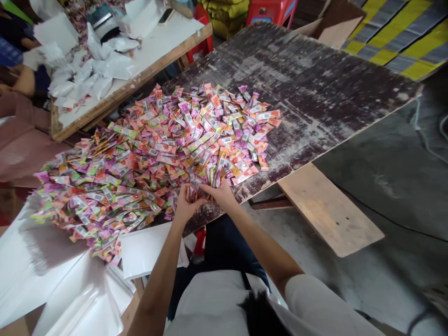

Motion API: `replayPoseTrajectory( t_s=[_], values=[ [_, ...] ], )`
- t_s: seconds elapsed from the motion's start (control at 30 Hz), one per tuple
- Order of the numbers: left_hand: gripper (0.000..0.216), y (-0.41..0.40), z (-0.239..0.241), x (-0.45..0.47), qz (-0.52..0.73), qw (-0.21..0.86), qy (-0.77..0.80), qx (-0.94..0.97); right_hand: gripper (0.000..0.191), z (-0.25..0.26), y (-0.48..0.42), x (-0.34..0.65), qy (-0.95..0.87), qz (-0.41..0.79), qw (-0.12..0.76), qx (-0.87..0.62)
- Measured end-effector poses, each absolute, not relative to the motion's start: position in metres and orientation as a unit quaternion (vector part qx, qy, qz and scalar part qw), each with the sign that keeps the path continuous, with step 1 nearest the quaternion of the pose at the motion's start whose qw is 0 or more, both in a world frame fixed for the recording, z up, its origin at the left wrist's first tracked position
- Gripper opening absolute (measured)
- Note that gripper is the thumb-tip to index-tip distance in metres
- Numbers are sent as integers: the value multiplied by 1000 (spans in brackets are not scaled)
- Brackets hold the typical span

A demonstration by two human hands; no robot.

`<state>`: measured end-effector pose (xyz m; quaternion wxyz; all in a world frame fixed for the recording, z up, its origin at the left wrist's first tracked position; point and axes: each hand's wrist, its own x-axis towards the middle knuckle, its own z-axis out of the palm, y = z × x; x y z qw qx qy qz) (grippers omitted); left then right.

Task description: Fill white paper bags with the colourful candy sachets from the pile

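Observation:
A large heap of small, colourful stick-shaped packets (168,154), pink, purple, orange and green, spreads over the dark worn table (297,79). At the heap's near edge, my left hand (186,205) curls its thumb and fingers around a few packets. Close beside it on the right, my right hand (222,195) has its thumb reaching toward the left hand and its fingers among the packets. Some fingertips are hidden by the packets. Under my left forearm lies a stack of white bags (149,247) at the table edge.
More white bags (87,298) stand at lower left. A white-topped table (154,51) carries filled white bags (112,65) and a phone (166,16); people sit at its left. A wooden bench (331,210), red stool (271,11) and cardboard box (336,25) surround my table.

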<state>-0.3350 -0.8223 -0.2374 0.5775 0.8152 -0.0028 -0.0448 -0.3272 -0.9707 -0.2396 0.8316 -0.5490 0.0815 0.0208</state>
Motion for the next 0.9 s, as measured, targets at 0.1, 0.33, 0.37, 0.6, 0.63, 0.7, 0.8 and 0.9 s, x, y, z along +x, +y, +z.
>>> replayPoseTrajectory(
  t_s=[0.1,0.33,0.37,0.6,0.63,0.7,0.8,0.9],
  values=[
    [45,-820,-243,-334,-40,573,-6,819,48,-244,-971,-328,68,37,820,-567],
    [26,-807,-268,-333,8,498,92,862,29,-290,-1003,-319,157,25,748,-645],
    [23,-808,-270,-330,18,485,102,869,27,-294,-1012,-311,154,-13,720,-677],
    [27,-865,-276,-260,79,361,-36,929,16,-256,-1028,-198,-145,-74,400,-902],
    [32,-874,-276,-250,64,331,-39,941,19,-250,-1021,-181,-185,-58,374,-907],
    [30,-884,-276,-237,28,276,-24,961,25,-244,-1007,-154,-229,-39,351,-907],
    [21,-877,-277,-244,12,247,-14,969,34,-246,-996,-136,-246,-28,345,-905],
    [12,-851,-283,-281,31,331,29,943,32,-256,-1002,-149,-225,-45,374,-899]
  ],
)
